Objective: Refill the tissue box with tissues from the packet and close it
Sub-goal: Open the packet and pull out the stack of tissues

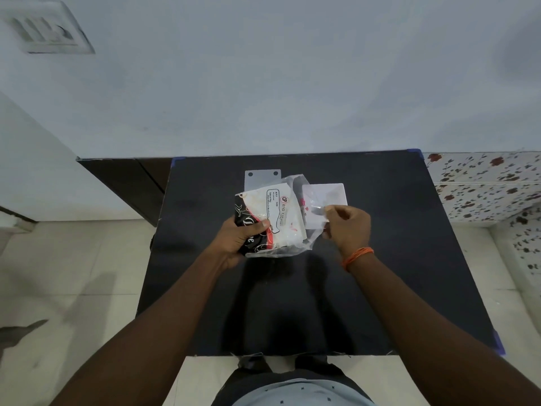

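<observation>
The tissue packet (278, 218), clear plastic with white tissues inside and a black-and-red printed end, is held above the middle of the black table (380, 273). My left hand (243, 238) grips its printed left end. My right hand (348, 227) pinches the loose clear plastic at the packet's right side. Behind my right hand stands the white tissue box (325, 197), open at the top. A flat white lid panel with two holes (262, 178) lies behind the packet, partly hidden by it.
The table stands against a pale blue wall. A dark cabinet (128, 186) sits to its left, floral tiles (483, 186) to its right. Pale floor tiles surround the table.
</observation>
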